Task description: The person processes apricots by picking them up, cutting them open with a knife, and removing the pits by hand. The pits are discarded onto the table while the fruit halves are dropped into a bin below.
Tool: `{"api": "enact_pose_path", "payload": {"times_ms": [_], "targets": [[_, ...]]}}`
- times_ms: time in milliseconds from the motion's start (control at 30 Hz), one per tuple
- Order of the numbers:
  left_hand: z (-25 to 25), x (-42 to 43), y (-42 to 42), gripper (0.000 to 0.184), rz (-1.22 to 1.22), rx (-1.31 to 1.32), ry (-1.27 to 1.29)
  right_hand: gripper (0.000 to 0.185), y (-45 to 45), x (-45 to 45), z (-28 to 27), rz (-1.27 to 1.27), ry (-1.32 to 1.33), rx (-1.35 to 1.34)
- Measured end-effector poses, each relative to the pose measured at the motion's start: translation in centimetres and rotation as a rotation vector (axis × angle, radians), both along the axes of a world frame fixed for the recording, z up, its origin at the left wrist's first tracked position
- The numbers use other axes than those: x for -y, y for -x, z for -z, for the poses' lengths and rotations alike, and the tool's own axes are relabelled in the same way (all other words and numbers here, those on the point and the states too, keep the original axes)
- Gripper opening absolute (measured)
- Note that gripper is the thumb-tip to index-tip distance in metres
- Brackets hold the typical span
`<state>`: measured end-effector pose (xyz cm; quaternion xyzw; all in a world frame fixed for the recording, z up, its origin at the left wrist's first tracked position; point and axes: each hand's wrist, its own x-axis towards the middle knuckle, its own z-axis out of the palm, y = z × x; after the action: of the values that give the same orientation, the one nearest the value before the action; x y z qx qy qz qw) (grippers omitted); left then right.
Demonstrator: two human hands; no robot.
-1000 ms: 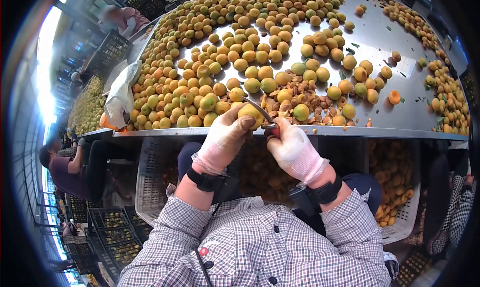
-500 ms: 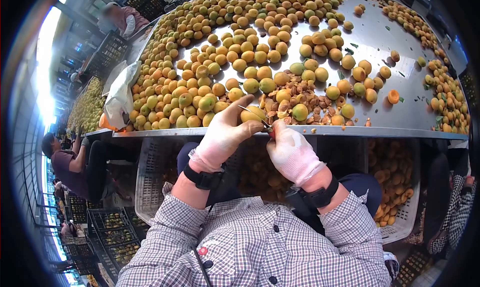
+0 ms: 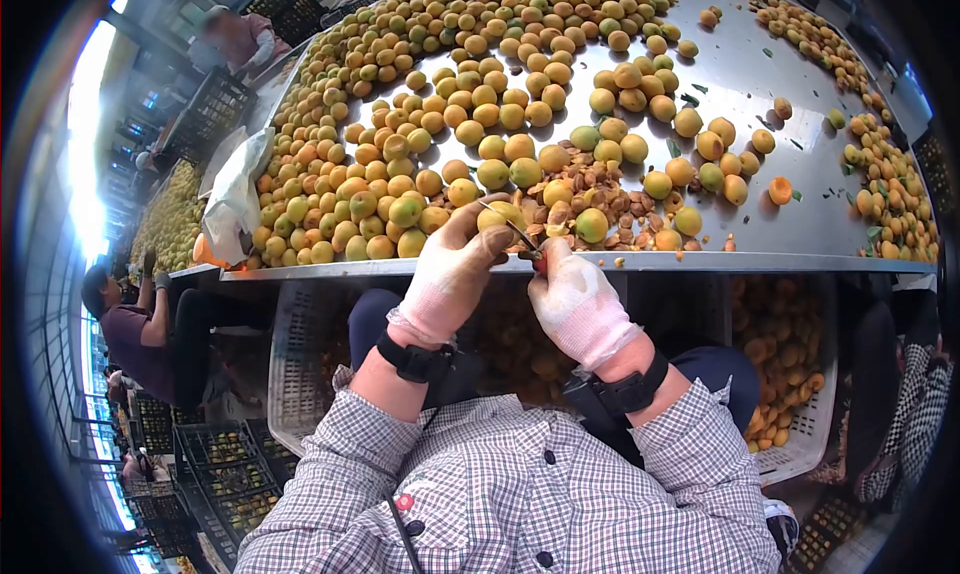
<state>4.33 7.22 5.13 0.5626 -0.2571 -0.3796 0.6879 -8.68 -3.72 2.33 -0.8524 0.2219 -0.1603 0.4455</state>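
Above the table's near edge, my left hand (image 3: 445, 279), in a white and pink glove with stained fingertips, is closed around a yellow apricot (image 3: 498, 217). In my gloved right hand (image 3: 582, 299) is a small knife (image 3: 524, 238), its reddish handle mostly covered by the fingers. The thin blade slants up and left across the apricot; how deep it sits in the flesh cannot be made out. Just beyond both hands lies a heap of brown apricot pits (image 3: 615, 212), with whole apricots (image 3: 380, 194) around it.
The metal table (image 3: 760, 189) carries many apricots and scattered leaves. Below its edge stand white crates (image 3: 300, 374) holding apricots. A white bag (image 3: 235, 199) lies at the left corner. Other people (image 3: 140, 319) sit at the left, near black crates (image 3: 225, 464).
My left thumb and fingers have drawn in closer around the apricot. The knife stays in my right hand, its blade still against the fruit. The whole view has shifted slightly.
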Motion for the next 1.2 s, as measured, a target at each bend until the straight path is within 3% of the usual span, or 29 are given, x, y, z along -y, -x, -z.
{"api": "enact_pose_path", "payload": {"times_ms": [233,433,467,600,667,800,867,1000,1067,1100,1200], "targets": [[1.1,-0.4,0.7,0.063,-0.033,-0.190,-0.031,0.017,-0.3,-0.6,-0.3,0.029,0.025,-0.042],[1.0,-0.1,0.4,0.051,-0.033,0.271,-0.150,0.019,-0.2,-0.5,-0.2,-0.002,0.030,-0.069],[1.4,-0.1,0.2,0.049,-0.027,0.082,-0.048,0.019,-0.2,-0.5,-0.4,0.002,0.034,-0.099],[0.9,0.2,1.3,0.045,-0.104,-0.111,0.020,0.020,-0.2,-0.4,-0.4,0.002,0.065,-0.094],[0.9,0.0,0.7,0.048,-0.084,0.151,-0.125,0.020,-0.2,-0.3,-0.2,-0.013,0.088,-0.124],[1.3,-0.2,0.1,0.048,-0.042,0.256,-0.106,0.021,-0.3,-0.5,-0.1,-0.024,0.081,-0.120],[0.6,-0.3,0.5,0.051,0.002,-0.114,-0.041,0.021,-0.2,-0.5,-1.0,-0.021,0.129,-0.187],[0.8,-0.2,0.6,0.057,0.019,-0.057,-0.050,0.022,-0.1,-0.3,-0.7,-0.018,0.133,-0.161],[1.5,0.1,0.6,0.065,-0.050,0.183,-0.089,0.021,-0.2,-0.3,-0.3,-0.017,0.144,-0.159],[1.5,0.0,0.4,0.065,-0.050,0.182,-0.087,0.021,-0.2,-0.3,-0.3,-0.017,0.145,-0.159],[1.9,-0.1,0.7,0.063,-0.026,-0.163,0.041,0.020,-0.2,-0.5,-0.4,-0.024,0.148,-0.159]]}}
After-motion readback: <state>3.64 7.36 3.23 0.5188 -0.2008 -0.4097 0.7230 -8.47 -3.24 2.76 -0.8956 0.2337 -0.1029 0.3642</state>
